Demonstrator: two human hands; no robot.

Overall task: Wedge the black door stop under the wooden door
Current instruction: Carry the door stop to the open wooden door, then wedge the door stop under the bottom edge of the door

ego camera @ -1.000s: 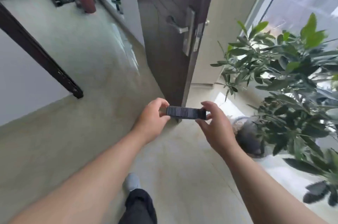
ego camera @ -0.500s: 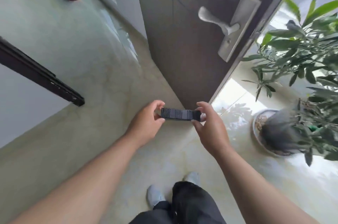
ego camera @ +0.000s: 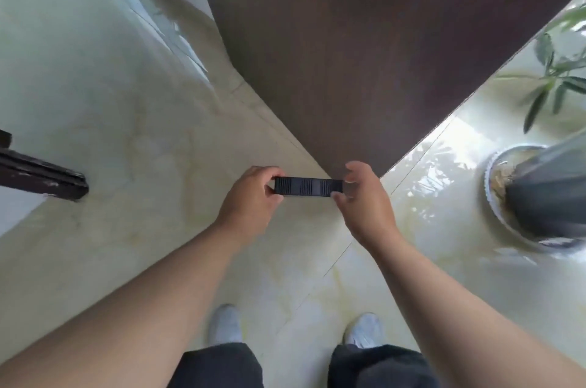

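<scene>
Pinching the black door stop [ego camera: 308, 187] by its ends, both hands [ego camera: 250, 199] hide its tips; the wooden door [ego camera: 364, 54] is cropped above.

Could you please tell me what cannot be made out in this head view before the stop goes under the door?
- Ends of the stop: covered by the left hand and right hand, so its thin end cannot be told.
- Gap under the door: hidden behind stop and hands.
- Plant and pot: cut off by the right edge.
- Shoes: blurred.
</scene>
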